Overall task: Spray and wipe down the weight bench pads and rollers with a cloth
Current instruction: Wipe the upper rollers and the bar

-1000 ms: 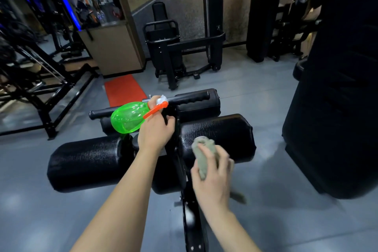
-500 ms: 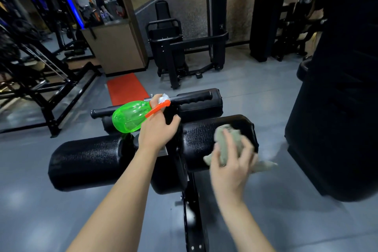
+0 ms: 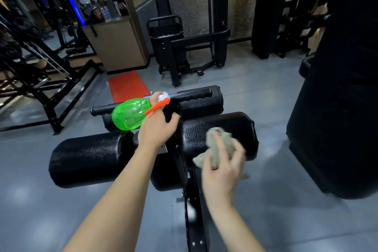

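Open grey floor (image 3: 30, 159) lies beyond the left roller (image 3: 90, 157); a tall black machine (image 3: 337, 129) stands near the right roller (image 3: 241, 122).

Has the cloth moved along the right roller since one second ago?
Yes. The cloth, in the right hand, shifted rightward along the right roller, away from the centre post.
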The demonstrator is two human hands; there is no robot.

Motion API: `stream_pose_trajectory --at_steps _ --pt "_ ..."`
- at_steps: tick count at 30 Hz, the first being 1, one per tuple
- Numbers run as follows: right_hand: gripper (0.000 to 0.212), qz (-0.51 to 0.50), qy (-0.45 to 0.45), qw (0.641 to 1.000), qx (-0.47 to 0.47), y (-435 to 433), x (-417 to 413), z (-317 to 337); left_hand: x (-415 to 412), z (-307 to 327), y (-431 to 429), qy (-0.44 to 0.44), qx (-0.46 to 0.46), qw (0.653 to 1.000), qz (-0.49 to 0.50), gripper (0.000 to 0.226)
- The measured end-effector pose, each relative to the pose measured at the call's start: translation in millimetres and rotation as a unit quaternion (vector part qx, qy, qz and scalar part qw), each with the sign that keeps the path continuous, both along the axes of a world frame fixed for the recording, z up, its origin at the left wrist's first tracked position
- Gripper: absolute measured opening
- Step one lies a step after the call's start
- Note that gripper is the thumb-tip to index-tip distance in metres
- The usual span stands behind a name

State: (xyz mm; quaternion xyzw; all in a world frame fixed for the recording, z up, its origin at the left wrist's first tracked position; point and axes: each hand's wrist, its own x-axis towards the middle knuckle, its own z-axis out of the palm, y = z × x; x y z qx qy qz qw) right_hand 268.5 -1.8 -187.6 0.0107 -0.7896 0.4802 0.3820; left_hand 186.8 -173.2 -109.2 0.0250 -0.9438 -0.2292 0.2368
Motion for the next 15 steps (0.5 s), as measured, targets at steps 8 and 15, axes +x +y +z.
stream_pose_trajectory --at_steps 8,15 --pt "0.071 0.065 0.0 0.994 0.092 21 3 -14 5 3 3 -0.016 0.0 1.0 0.004 0.054" --pt "0.068 -0.027 -0.03 0.998 -0.043 27 6 -48 4 2 4 -0.005 -0.005 1.0 0.012 0.049"
